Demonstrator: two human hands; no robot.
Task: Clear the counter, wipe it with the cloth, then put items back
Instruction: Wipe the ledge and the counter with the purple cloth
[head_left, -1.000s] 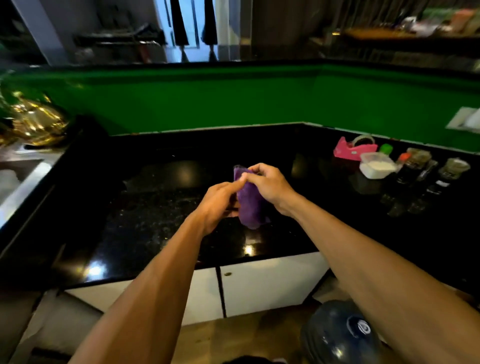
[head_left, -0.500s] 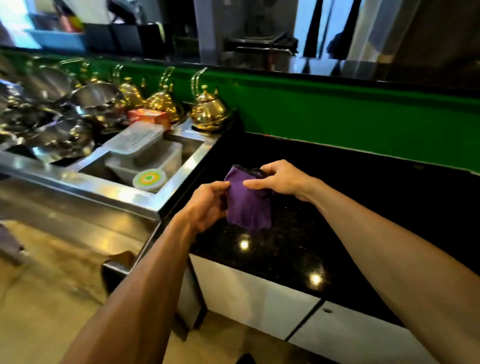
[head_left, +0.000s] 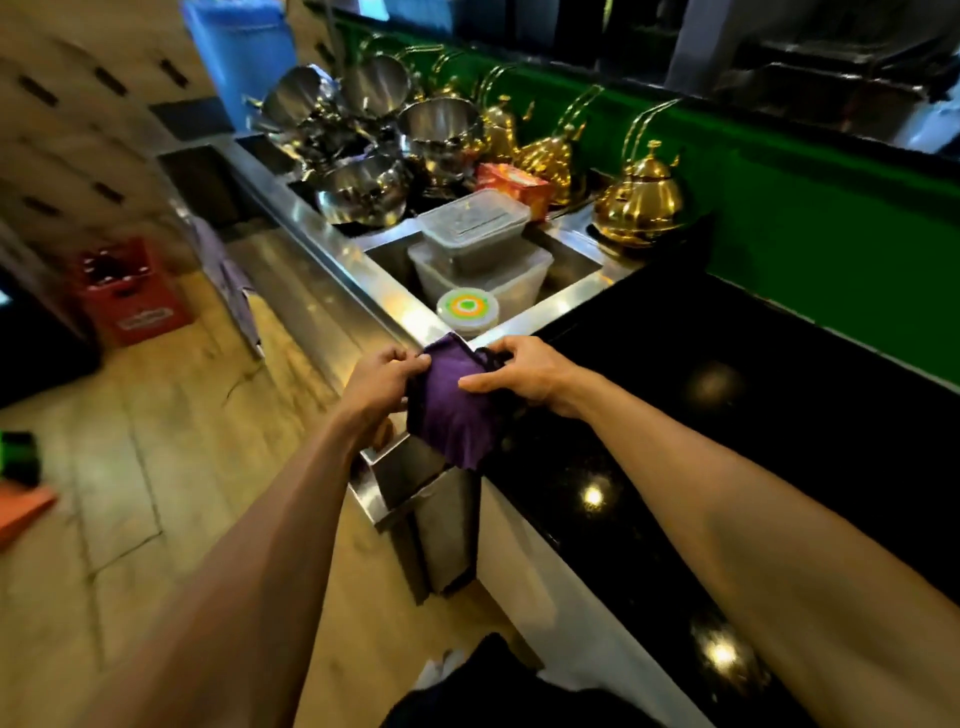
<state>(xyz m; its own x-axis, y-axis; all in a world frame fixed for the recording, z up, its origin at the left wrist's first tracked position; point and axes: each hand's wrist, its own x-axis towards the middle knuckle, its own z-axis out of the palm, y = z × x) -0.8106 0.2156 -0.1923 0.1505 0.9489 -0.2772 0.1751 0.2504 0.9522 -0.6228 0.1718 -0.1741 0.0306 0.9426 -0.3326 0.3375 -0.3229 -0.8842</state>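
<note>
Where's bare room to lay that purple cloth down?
The black counter, between the sink and green wall, is bare. Crowded: the sink, full of tubs, and behind it bowls and teapots.

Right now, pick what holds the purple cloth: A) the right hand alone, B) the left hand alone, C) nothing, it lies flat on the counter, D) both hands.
D: the left hand and the right hand each grip the top edge of the purple cloth, which hangs between them.
</note>
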